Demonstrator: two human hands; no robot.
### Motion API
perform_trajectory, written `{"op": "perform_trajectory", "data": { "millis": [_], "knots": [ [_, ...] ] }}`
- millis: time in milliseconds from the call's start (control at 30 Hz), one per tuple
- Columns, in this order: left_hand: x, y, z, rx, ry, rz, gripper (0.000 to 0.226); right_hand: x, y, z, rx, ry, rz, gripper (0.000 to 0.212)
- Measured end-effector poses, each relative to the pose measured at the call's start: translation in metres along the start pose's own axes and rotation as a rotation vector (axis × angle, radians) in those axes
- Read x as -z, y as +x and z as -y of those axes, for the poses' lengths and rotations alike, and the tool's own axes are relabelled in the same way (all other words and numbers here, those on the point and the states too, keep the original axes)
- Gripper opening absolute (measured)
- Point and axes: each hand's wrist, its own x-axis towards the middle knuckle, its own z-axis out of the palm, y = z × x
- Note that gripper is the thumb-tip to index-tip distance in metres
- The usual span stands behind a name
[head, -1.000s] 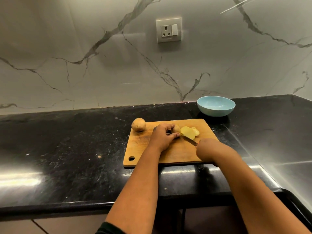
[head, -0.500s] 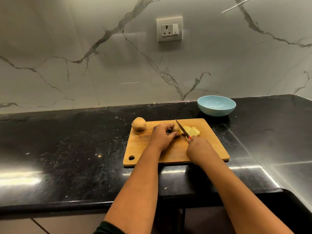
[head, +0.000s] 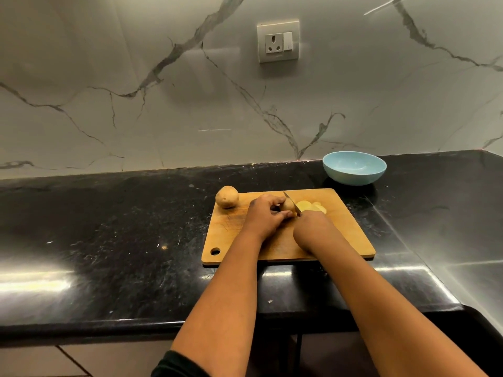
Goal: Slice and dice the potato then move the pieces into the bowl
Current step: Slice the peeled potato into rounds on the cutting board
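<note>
Head view: a wooden cutting board (head: 340, 235) lies on the black stone countertop (head: 122, 235), its hanging hole at the near-left corner. Near the board's middle, toward its far edge, the left hand (head: 265, 217) curls over the potato being cut (head: 288, 204) — fingers arched across the top, thumb pressed along the near side — so only the right end of the potato shows past the fingertips. The right hand (head: 313, 227) sits at about 4 o'clock from that potato, closed around the knife's handle, which the hand hides. The knife (head: 292, 204) has its blade running from the hand toward 11 o'clock, lying against the potato's exposed right end, tip pointing to the far edge of the board.

Just right of the blade, at 3 o'clock from the held potato, pale yellow potato slices (head: 310, 205) lie flat and overlapping on the board, touching the right hand's knuckles or nearly so — I cannot tell which. A whole unpeeled potato (head: 227, 196) rests on the board's far-left corner, at 9 o'clock from the left hand and apart from it.

A light blue bowl (head: 354, 167) stands on the counter beyond the board's far-right corner, at 1 o'clock from the slices. On the veined marble wall (head: 109, 77) above, a wall socket with switch (head: 278, 41) sits at 12 o'clock.
</note>
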Motion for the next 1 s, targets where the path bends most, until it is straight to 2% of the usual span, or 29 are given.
{"op": "perform_trajectory", "data": {
  "millis": [100, 233, 333, 567, 800, 1000],
  "knots": [
    [0.0, 0.001, 0.001, -0.01, -0.01, 0.003, 0.047, 0.002, -0.002, 0.0, -0.045, -0.049, 0.077, 0.035],
    [0.0, 0.001, 0.002, -0.017, -0.005, 0.005, 0.047, 0.005, 0.003, 0.009, -0.004, -0.116, 0.08, 0.043],
    [0.001, 0.0, 0.001, -0.013, -0.008, 0.013, 0.048, 0.011, 0.002, 0.009, 0.023, -0.174, 0.15, 0.056],
    [0.001, -0.001, 0.002, -0.001, -0.005, 0.024, 0.05, 0.015, -0.02, -0.033, 0.024, -0.188, 0.172, 0.032],
    [0.001, -0.002, 0.0, 0.015, 0.0, 0.018, 0.049, 0.018, -0.027, -0.035, 0.074, 0.071, -0.073, 0.031],
    [0.0, -0.002, 0.0, 0.02, 0.006, 0.004, 0.049, -0.011, -0.015, -0.023, -0.007, 0.23, -0.078, 0.025]
  ]
}}
